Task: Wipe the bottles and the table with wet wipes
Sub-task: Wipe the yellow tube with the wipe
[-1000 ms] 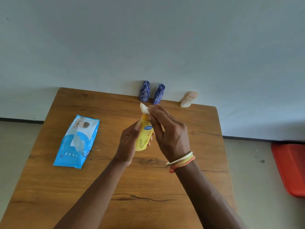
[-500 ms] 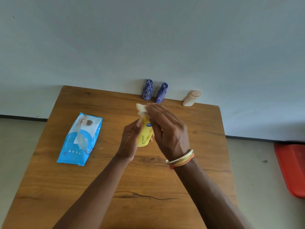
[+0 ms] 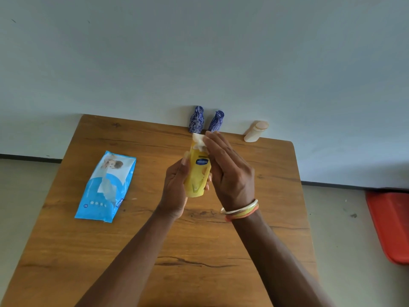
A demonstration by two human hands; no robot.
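Note:
A yellow lotion bottle (image 3: 197, 173) is held upright above the wooden table (image 3: 155, 240), with my left hand (image 3: 176, 187) wrapped around its lower left side. My right hand (image 3: 228, 171) presses a white wet wipe (image 3: 198, 141) against the bottle's top, fingers stretched along its right side. Two blue patterned bottles (image 3: 195, 119) (image 3: 216, 121) stand at the table's far edge by the wall. A beige bottle (image 3: 255, 131) stands to their right. A blue wet-wipe pack (image 3: 106, 187) lies flat on the table's left part.
A pale wall runs right behind the table's far edge. A red plastic object (image 3: 390, 224) lies on the floor at the right. Bangles circle my right wrist (image 3: 240, 210).
The bottle's label now faces up more fully, and my right hand with the wipe has slid along the bottle's upper part. The view has shifted slightly.

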